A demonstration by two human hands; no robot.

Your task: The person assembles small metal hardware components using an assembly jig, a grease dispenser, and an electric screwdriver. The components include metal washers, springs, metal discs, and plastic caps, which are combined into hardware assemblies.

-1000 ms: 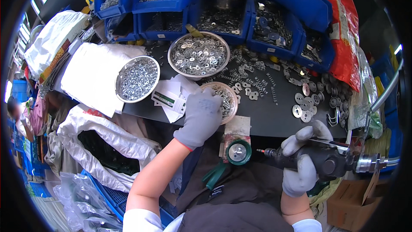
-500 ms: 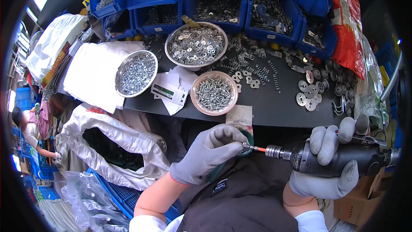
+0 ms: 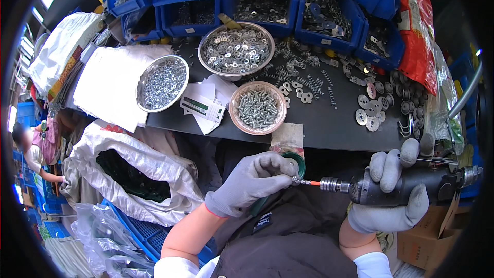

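My right hand (image 3: pixel 388 219), in a grey glove, is wrapped round a black power screwdriver (image 3: pixel 435 179) lying level and pointing left. Its orange-sleeved bit (image 3: pixel 312 183) reaches to a small metal screw or nut (image 3: pixel 297 179) at my left fingertips. With fingers pinched, my left hand (image 3: pixel 249 181), also gloved, holds a dark green rounded part (image 3: pixel 300 162) with a pale disc on it; the fingers hide much of it. Both hands are over my lap, just off the bench's front edge.
On the black bench (image 3: pixel 329 136) stand a bowl of screws (image 3: pixel 282 118), a bowl of nuts (image 3: pixel 139 92) and a bowl of washers (image 3: pixel 270 59). Loose springs (image 3: pixel 315 86) and metal discs (image 3: pixel 362 117) lie rightward. Blue bins (image 3: pixel 324 44) line the back. An open white sack (image 3: pixel 87 146) sits left; another person (image 3: pixel 38 154) is beyond.
The green part has turned slightly, so more of its rounded face and pale disc shows. The screwdriver has shifted only a little, its bit still at my left fingertips.
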